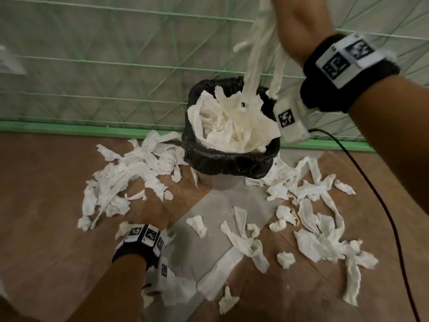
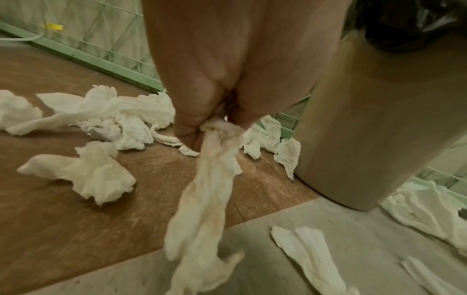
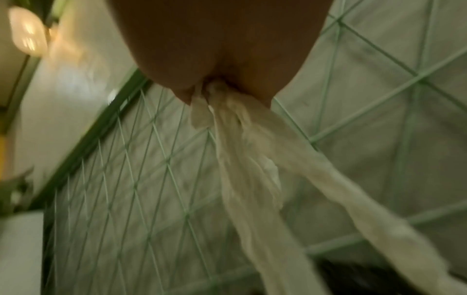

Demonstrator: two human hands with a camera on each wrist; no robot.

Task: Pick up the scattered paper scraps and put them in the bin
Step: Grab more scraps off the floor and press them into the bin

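A bin [image 1: 228, 160] with a black liner stands at the middle, heaped with white paper. My right hand [image 1: 289, 26] is raised high above it and grips long paper strips [image 1: 254, 66] that hang down to the bin's mouth; the right wrist view shows those strips [image 3: 252, 159] trailing from the closed fingers [image 3: 184, 93]. Low to the bin's left, my left hand [image 1: 148, 212] is near the floor. In the left wrist view its fingers [image 2: 192, 127] pinch a long limp strip [image 2: 207, 189] beside the bin's beige wall [image 2: 366, 129]. Scattered scraps [image 1: 130, 177] cover the floor on both sides.
A green mesh fence [image 1: 116, 66] runs right behind the bin. A black cable [image 1: 383, 205] drops from my right wrist across the floor at right. More scraps [image 1: 320, 231] lie on the brown floor and on a grey patch [image 1: 209, 205] in front of the bin.
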